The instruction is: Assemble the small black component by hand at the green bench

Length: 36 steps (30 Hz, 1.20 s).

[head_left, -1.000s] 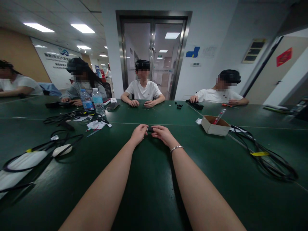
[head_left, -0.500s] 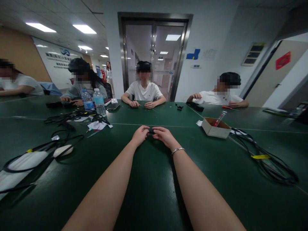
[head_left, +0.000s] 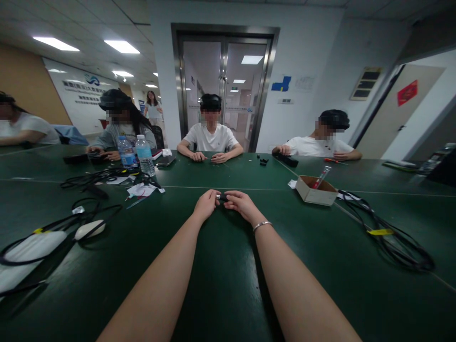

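Over the green table (head_left: 228, 266), both arms reach straight forward and the hands meet. My left hand (head_left: 206, 205) pinches the left, silvery end of a small dark object, its fingers closed. My right hand (head_left: 244, 205), with a silver bracelet at the wrist, closes its fingers on the other, black end. Between the fingertips a short stretch of the black object with a silvery end (head_left: 223, 197) shows. It is too small to tell its kind, and the fingers hide much of it.
Right of my hands stands an open box (head_left: 317, 192) holding a red-and-clear tube; a coiled black cable (head_left: 395, 242) lies beyond it. At left are a white mouse (head_left: 90, 230), more cables, papers and two water bottles (head_left: 144, 156). Several people sit across the table.
A silvery part now shows at the object's left end, where only black was visible before. Both hands stay in nearly the same place; the camera view has shifted slightly.
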Each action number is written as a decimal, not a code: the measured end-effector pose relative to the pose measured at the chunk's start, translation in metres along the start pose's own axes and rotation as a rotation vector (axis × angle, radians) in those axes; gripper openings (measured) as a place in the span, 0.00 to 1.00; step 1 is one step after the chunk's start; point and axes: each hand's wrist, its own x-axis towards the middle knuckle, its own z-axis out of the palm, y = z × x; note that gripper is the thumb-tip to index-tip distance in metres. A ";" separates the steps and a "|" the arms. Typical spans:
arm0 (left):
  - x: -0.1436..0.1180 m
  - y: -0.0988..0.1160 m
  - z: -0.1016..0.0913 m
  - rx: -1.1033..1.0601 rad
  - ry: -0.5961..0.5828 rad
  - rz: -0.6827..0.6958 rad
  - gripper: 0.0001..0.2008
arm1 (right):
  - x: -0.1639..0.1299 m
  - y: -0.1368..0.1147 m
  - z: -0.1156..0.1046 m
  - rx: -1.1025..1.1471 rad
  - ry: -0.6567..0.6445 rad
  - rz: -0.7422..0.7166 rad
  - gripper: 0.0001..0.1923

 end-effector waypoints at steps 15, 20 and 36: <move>-0.002 0.004 -0.001 -0.025 0.024 -0.057 0.14 | 0.002 0.003 -0.002 -0.017 -0.024 -0.016 0.08; -0.001 -0.003 -0.002 0.062 0.032 -0.006 0.13 | -0.003 0.003 -0.002 -0.034 -0.043 -0.045 0.10; 0.000 -0.005 -0.002 0.052 -0.014 -0.001 0.14 | -0.007 0.003 0.000 -0.046 -0.029 -0.070 0.11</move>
